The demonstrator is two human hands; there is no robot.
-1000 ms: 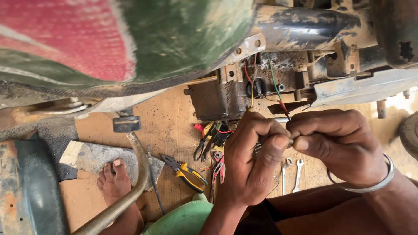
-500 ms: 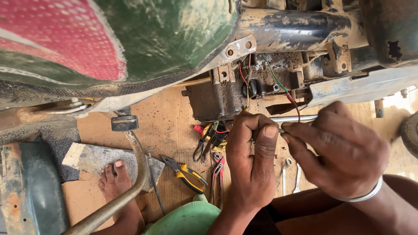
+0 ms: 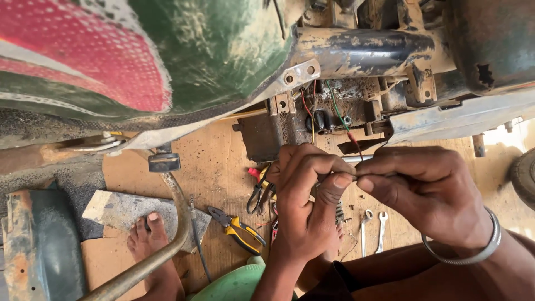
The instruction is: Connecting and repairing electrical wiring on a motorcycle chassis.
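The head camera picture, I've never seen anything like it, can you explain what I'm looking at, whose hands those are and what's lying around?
The camera sits on a person's head and looks down at their own two bare hands. The left hand and the right hand, which wears a silver metal bangle, pinch a thin red and green wire between their fingertips. The wire runs up into the rusty, muddy metal frame of a vehicle with a green and red body panel. On the brown board floor below lie yellow-handled pliers and two small silver spanners. A bare foot rests nearby.
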